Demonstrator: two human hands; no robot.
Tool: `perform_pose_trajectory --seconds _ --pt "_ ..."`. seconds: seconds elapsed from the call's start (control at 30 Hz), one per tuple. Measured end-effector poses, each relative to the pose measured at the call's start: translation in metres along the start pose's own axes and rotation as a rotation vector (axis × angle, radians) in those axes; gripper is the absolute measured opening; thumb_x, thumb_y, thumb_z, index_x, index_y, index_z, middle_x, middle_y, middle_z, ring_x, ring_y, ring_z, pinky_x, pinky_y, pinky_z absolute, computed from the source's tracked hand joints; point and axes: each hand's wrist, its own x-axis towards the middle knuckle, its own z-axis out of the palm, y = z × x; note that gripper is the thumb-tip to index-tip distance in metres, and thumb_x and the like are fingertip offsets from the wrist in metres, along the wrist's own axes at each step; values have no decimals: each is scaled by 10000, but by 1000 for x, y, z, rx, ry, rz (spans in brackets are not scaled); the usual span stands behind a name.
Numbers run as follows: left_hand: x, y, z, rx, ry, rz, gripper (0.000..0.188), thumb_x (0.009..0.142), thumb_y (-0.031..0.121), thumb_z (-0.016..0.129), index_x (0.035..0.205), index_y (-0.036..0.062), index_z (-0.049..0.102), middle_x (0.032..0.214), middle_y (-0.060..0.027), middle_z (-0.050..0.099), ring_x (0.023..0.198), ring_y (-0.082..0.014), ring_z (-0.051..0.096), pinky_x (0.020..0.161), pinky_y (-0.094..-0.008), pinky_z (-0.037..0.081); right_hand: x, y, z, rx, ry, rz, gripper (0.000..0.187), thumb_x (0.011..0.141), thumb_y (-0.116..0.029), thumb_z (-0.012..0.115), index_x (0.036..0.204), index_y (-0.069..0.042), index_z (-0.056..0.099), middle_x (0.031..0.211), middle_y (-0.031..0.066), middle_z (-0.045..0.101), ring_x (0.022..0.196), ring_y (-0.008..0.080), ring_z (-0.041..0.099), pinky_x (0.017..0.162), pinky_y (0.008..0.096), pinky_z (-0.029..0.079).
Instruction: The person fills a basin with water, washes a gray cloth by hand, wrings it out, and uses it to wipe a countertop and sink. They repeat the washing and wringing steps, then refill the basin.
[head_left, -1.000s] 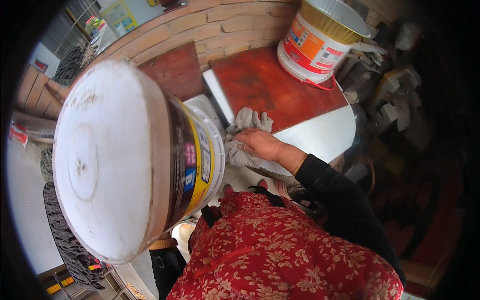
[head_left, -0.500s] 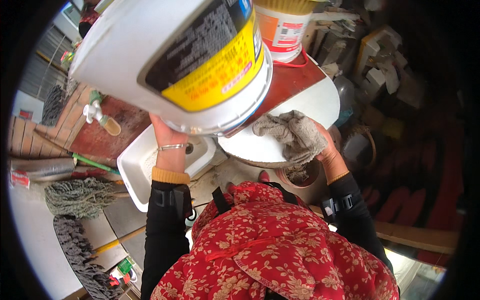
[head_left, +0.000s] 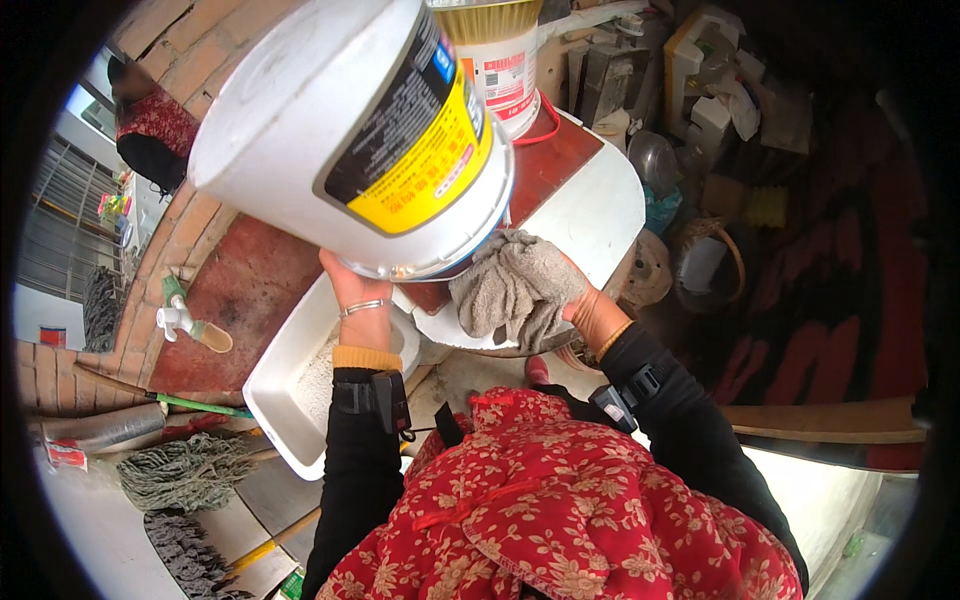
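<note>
Bunched grey cloth (head_left: pixel 515 290) is clutched in the partly hidden fingers of the right hand (head_left: pixel 594 310), by the rim of a raised, tilted white bucket (head_left: pixel 345 140). The left hand (head_left: pixel 356 288) supports that rim; I cannot tell how its hidden fingers close. Lopsided support could let the bucket slip toward the white basin (head_left: pixel 268 385).

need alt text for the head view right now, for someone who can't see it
A person's left hand holds a tipped white bucket near its rim, while the right hand holds a crumpled grey cloth close to that rim. Beyond, a second bucket stands on a red-and-white tabletop; a white basin lies below the left hand.
</note>
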Motion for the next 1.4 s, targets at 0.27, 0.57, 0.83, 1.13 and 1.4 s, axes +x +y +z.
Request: perform_pose_trajectory --seconds 0.27,0.57,0.83,1.13,1.4 --pt "8 3 -65 10 137 62 570 946 495 443 1355 103 496 1324 -43 562 1219 -262 519 1022 -443 437 44 24 -16 232 137 90 395 976 -374 518 1196 -58 607 1123 126 669 1007 273 654 912 404 526" --pt "38 -3 -95 6 231 71 568 953 514 438 1332 99 519 1326 -58 580 1203 -268 547 1029 -451 441 84 27 -11 158 253 115 370 941 -394 562 1105 -73 646 1021 91 693 907 234 664 848 377 540" --pt "97 -2 -88 144 489 179 591 949 488 469 1279 3 544 1245 -109 628 1074 -288 628 932 -419 504 102 27 -9 123 284 113 413 959 -414 532 1152 -60 622 1070 109 682 969 246 657 905 397 530" --pt "187 -2 -128 389 340 432 320 973 205 459 937 -54 643 932 -150 696 778 -286 659 722 -380 543 115 36 0 105 309 133 417 947 -406 555 1167 -58 624 1088 101 683 976 237 655 906 381 525" --pt "120 7 -114 594 657 466 360 925 251 571 1123 -48 541 1026 -121 595 911 -202 562 806 -349 484 108 34 -8 92 339 117 424 976 -399 513 1204 -54 604 1127 119 670 1034 255 637 950 387 507"
